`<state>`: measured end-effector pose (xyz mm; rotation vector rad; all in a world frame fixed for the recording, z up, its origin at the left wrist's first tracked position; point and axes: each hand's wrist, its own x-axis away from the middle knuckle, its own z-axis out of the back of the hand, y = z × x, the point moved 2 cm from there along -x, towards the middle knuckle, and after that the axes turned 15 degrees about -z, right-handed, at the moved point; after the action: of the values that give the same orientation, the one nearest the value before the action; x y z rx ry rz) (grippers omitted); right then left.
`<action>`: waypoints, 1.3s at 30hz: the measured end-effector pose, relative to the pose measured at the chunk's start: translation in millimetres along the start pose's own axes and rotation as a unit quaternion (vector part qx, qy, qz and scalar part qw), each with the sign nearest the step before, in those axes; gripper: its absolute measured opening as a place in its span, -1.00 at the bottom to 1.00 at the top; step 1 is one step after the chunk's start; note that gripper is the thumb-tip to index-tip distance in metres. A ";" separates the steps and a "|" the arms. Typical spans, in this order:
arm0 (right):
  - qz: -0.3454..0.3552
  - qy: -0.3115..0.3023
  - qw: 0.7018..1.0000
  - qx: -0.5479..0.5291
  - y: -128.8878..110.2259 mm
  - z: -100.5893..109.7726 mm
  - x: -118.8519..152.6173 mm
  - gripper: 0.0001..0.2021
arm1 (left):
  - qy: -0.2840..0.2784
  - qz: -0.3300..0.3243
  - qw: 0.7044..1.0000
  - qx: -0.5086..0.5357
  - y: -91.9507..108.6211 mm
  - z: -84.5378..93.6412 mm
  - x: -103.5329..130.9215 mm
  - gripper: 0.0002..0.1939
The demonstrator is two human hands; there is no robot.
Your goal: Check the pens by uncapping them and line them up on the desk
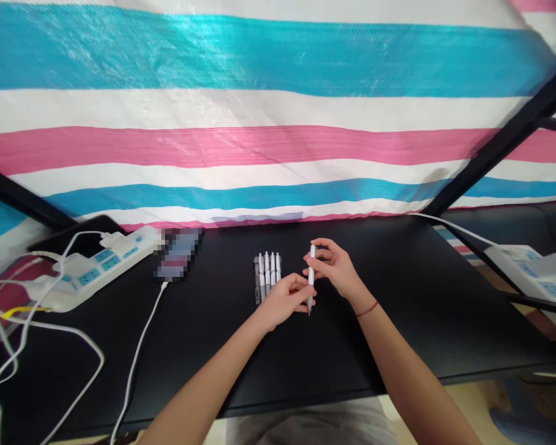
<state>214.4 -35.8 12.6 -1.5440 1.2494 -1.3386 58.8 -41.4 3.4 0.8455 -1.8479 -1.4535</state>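
Observation:
Both hands hold one white pen (311, 274) upright over the black table (398, 321). My right hand (336, 267) grips its upper part, near the clicker end. My left hand (285, 300) pinches the lower part, just above the tip, which points down. Just left of the hands, a row of several white pens (267, 275) lies side by side on the table, touching one another.
A white power strip (92, 267) with plugs and white cables (134, 364) sits at the left, beside a phone (178, 254) on a charging cable. A second power strip (528, 269) lies at the right. Black frame bars (500, 145) and a striped tarp (259, 123) stand behind.

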 end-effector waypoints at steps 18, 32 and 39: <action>0.015 0.001 1.000 -0.007 2.1 -0.1 -0.8 -0.54 | 0.000 -0.004 1.000 0.000 -2.6 1.3 -1.2 -0.68; 0.015 0.003 1.000 -0.005 3.7 0.0 -1.5 -0.55 | 0.002 -0.008 1.000 -0.005 -6.2 0.9 -2.2 -0.64; 0.019 -0.009 1.000 -0.004 2.9 -1.7 -2.1 -0.38 | -0.005 -0.016 1.000 -0.012 -3.6 2.5 -1.7 -0.64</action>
<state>212.2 -34.4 9.6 -1.5272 1.2669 -1.2943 58.2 -39.3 -0.7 0.8610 -1.8278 -1.4989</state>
